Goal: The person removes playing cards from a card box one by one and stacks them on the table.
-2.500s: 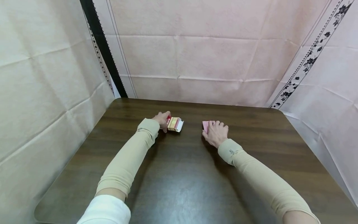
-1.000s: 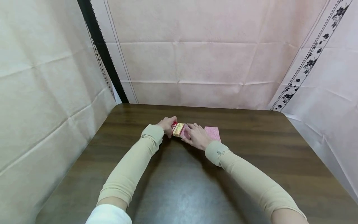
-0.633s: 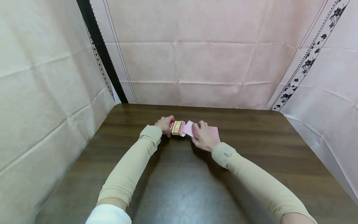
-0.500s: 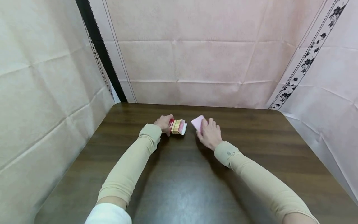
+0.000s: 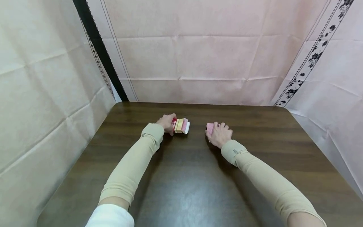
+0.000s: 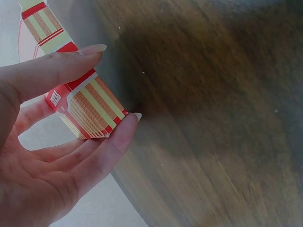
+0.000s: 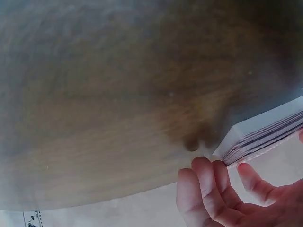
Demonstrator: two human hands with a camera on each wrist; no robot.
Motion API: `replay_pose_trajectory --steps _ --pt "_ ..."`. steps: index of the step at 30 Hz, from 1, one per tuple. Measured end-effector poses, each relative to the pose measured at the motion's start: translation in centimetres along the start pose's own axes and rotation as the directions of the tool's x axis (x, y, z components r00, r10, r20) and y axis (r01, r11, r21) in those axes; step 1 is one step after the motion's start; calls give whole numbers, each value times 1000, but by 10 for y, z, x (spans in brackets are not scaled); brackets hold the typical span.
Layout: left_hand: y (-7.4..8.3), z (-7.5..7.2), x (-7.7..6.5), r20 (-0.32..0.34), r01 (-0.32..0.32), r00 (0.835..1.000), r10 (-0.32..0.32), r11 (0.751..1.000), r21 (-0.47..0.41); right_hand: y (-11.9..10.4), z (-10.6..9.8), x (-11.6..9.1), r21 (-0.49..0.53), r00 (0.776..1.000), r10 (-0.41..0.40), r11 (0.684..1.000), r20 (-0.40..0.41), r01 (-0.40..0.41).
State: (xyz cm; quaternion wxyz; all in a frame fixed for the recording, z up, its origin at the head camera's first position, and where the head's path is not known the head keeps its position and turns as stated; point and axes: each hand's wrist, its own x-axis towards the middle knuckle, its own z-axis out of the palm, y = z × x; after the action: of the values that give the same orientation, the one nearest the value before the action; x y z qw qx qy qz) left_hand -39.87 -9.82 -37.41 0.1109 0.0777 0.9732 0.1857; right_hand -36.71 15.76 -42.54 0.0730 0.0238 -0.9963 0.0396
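My left hand (image 5: 166, 123) grips the back end of a red and cream striped playing card box (image 5: 180, 125). In the left wrist view, thumb and fingers clasp the card box (image 6: 97, 104) on opposite sides. Its white flap points right, and pink-backed cards show in its mouth. Off to the right, my right hand (image 5: 219, 135) covers most of a stack of pink-patterned playing cards (image 5: 210, 127) on the table. The right wrist view has that stack of cards (image 7: 260, 135) edge-on, fingertips right at its corner and thumb at its underside in the picture.
The brown wooden table (image 5: 181, 170) has rounded corners and a far edge just beyond the hands. Pale cloth (image 5: 210, 56) hangs behind it and along both sides. Bare tabletop lies between the card box and the stack.
My right hand drew several cards out of the box's mouth and carried them right, onto the stack that lay there. My left hand stayed on the box.
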Motion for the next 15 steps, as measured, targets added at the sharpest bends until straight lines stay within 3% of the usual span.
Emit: replay_pose_trajectory --steps 7,15 --pt "-3 -3 -1 4 7 1000 -7 1000 3 -6 -10 5 -9 1000 -5 1000 22 6" --pt "0 -3 -4 30 -6 1000 6 1000 -1 -15 -12 14 23 990 -27 999 141 24"
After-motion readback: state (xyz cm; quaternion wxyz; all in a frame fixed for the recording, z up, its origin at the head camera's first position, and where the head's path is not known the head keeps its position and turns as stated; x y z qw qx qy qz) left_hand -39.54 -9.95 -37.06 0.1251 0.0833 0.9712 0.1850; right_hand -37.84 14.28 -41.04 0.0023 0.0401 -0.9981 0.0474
